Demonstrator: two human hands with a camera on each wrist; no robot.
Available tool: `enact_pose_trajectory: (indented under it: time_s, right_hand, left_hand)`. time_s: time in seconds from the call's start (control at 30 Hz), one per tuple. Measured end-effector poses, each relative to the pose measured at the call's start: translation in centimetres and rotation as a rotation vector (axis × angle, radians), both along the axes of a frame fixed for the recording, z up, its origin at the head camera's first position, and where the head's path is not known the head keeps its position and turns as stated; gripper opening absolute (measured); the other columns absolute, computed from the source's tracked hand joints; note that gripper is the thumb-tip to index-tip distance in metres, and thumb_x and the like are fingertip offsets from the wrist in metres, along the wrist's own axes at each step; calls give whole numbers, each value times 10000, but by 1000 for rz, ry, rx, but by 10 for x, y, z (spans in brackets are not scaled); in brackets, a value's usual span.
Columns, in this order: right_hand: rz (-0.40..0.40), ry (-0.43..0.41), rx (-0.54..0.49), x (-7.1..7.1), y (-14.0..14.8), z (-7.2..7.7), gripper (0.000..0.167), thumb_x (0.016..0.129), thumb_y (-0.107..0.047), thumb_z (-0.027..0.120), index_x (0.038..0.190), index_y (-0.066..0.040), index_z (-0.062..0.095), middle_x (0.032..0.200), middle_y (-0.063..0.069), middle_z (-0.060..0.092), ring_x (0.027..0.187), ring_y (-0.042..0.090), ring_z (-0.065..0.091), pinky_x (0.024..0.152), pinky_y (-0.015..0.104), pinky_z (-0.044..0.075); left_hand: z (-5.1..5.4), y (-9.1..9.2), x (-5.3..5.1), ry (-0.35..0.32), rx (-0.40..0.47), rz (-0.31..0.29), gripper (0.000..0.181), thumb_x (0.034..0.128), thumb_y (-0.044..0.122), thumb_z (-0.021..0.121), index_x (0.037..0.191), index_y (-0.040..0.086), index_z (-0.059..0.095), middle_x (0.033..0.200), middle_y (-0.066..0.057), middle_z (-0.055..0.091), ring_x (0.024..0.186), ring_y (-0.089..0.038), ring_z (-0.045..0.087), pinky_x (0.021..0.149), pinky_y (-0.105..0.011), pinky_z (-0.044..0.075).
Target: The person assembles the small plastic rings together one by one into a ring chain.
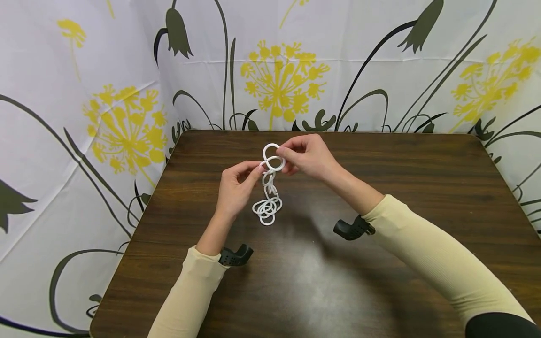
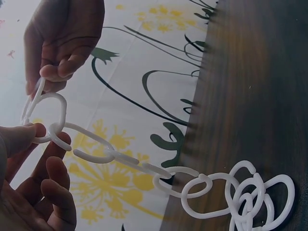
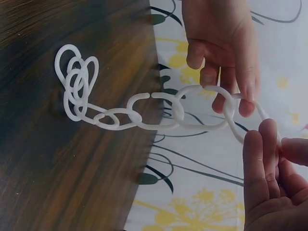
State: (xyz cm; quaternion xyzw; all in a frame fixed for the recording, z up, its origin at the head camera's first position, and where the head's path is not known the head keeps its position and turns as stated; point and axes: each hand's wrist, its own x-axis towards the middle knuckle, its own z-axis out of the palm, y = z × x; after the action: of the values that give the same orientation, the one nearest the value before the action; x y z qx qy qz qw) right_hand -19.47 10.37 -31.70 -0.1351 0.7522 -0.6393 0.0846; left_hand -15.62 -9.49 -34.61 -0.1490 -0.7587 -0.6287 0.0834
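Observation:
A chain of white plastic links (image 1: 269, 189) hangs from both hands, its lower end heaped on the brown table. The left hand (image 1: 237, 184) pinches a link near the top of the chain between thumb and forefinger. Close by on the right, the right hand (image 1: 309, 154) pinches the topmost link (image 1: 270, 149) by its edge. In the left wrist view, the oval links (image 2: 94, 144) run down to a loose pile (image 2: 252, 197). Small gaps show in some links (image 3: 151, 96) in the right wrist view.
The dark wood table (image 1: 401, 188) spreads beneath both arms. Behind and to the left hangs a white cloth (image 1: 203, 70) printed with yellow and grey flowers. Black wrist mounts (image 1: 352, 228) stick out from the cream sleeves (image 1: 427, 244).

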Motion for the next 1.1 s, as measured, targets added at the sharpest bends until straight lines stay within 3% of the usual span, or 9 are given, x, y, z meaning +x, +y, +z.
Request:
enact_pose_trajectory:
  time_s: [0.3, 0.5, 0.63, 0.83, 0.87, 1.1]
  right_hand:
    - [-43, 30, 69, 0, -1, -2, 143, 919, -79, 679, 928, 59, 715, 665, 147, 659, 589, 203, 666, 609, 362, 585]
    - [-57, 86, 83, -1, -4, -3, 148, 921, -122, 691, 928, 21, 727, 698, 166, 660, 619, 211, 652, 614, 349, 582]
    - [-56, 104, 36, -1, -6, -5, 142, 928, -116, 679, 920, 23, 707, 706, 175, 640, 624, 197, 622, 616, 358, 582]
    - [-39, 130, 20, -1, -9, -10, 103, 941, -75, 650, 929, 27, 652, 714, 148, 645, 680, 290, 648, 606, 372, 581]
    - [-35, 132, 26, -1, -10, -10, 95, 940, -69, 649, 934, 25, 648, 728, 144, 651, 695, 309, 654, 606, 376, 580]
    - [-19, 128, 32, 0, -10, -12, 67, 937, -35, 638, 954, 30, 636, 818, 164, 669, 759, 362, 669, 607, 390, 581]
  left_hand:
    - [-3, -1, -1, 8, -5, -6, 160, 930, -9, 640, 1035, -117, 694, 917, -293, 670, 665, -102, 532, 574, -197, 432]
    - [-3, 0, -1, 19, -6, -10, 155, 929, -12, 639, 1017, -130, 688, 951, -281, 684, 703, -141, 543, 610, -211, 424]
    - [-2, 0, -1, 7, -32, -9, 145, 923, -3, 651, 1001, -116, 697, 912, -255, 684, 714, -184, 538, 629, -241, 416]
    - [-27, -5, -17, -17, -42, -20, 178, 947, 69, 646, 1047, -64, 712, 921, -232, 692, 742, -186, 556, 627, -227, 406]
    - [-31, -6, -20, -26, -36, -21, 189, 954, 90, 644, 1057, -53, 713, 928, -219, 698, 744, -189, 559, 629, -227, 410]
    - [-27, -5, -21, -157, 15, 8, 254, 994, 237, 600, 1089, 27, 704, 814, -23, 691, 589, -162, 482, 427, -209, 350]
